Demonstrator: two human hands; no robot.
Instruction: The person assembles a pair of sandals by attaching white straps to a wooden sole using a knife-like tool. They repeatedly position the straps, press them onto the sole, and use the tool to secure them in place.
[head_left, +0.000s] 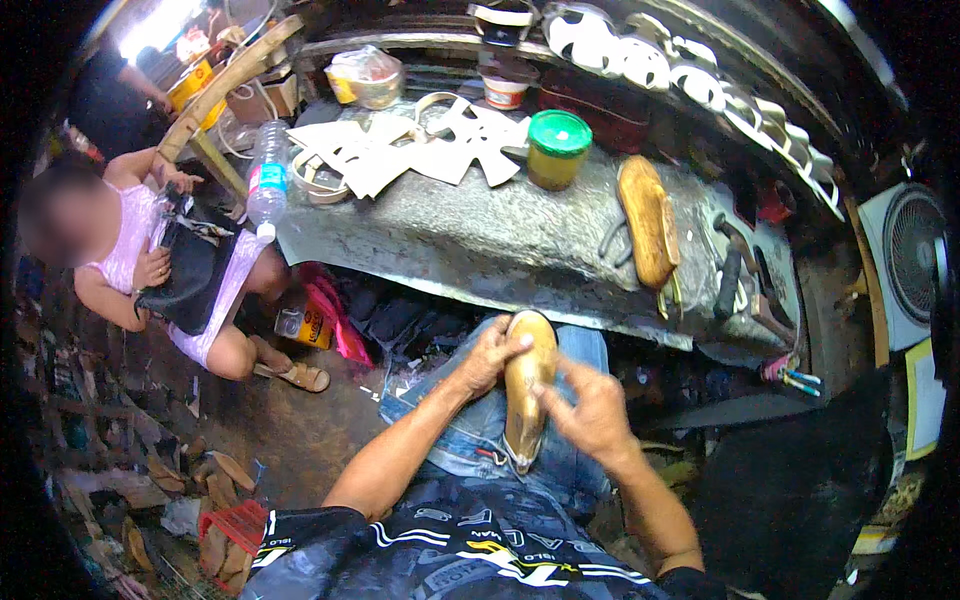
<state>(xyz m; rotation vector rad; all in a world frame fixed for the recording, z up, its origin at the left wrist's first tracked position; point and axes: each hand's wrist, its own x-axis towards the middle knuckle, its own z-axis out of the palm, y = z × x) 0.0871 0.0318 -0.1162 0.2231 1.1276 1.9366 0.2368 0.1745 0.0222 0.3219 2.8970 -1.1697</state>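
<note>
Tan shoe (527, 395) on lap, L hand (487, 357) grips top, R hand (590, 410) pinches side; work looks mid-way, 2nd shoe (648, 222) waits on bench (470, 245)

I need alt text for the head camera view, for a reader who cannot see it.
A person's left hand and right hand hold a tan shoe form upright on the lap, before a metal workbench with paper patterns and a green-lidded jar.
</note>
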